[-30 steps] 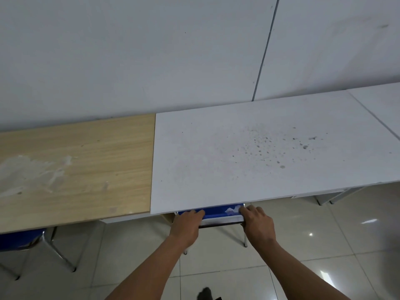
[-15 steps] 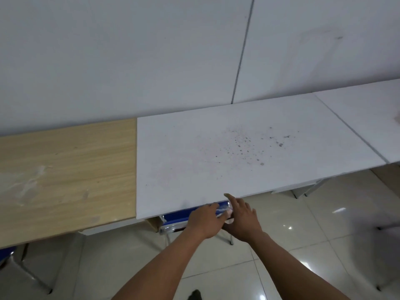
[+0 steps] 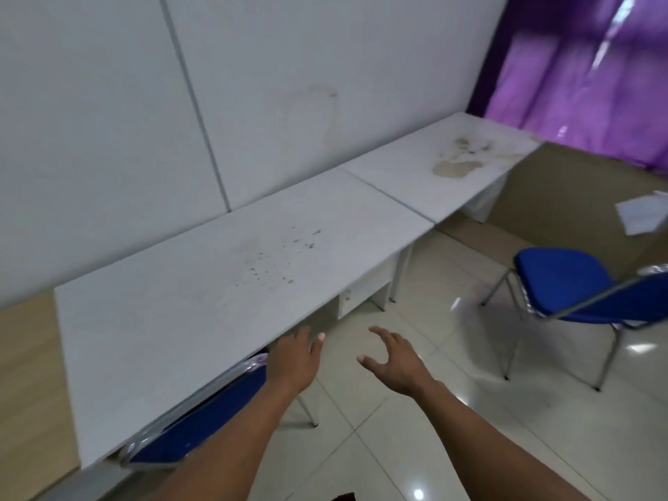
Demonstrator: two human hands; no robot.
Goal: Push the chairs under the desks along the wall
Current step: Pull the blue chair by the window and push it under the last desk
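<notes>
Now both hands are off the chair. A second ago they were clamped on the blue backrest at the worktop edge; half a second ago they were bunched together on it. The left hand (image 3: 294,359) hangs just beside the front edge of the white worktop (image 3: 202,283), lower centre of the frame, fingers loosely spread, its grip wide and holding nothing. The right hand (image 3: 395,361) floats over the tiled floor (image 3: 433,428), well clear of any furniture, fingers splayed, its grip likewise wide and empty.

The tucked chair (image 3: 202,424) sits lower left: seat hidden under the worktop, blue backrest and chrome frame showing along the front edge. Judged from that, this chair is done.

The view has swung right since then. A second blue chair (image 3: 564,280) now shows at right of frame, standing out on the open floor, well apart from the far white worktop (image 3: 433,175) in the upper right. Its backrest faces the lower right, seat toward the worktops. It looks like the next one to push.

A stain marks the far worktop. A wood-toned worktop (image 3: 25,374) shows at the left edge. Purple curtain (image 3: 585,77) at upper right; loose papers (image 3: 643,213) at the right edge.

Likely next step: walk right, take the second chair's backrest, steer it under.
</notes>
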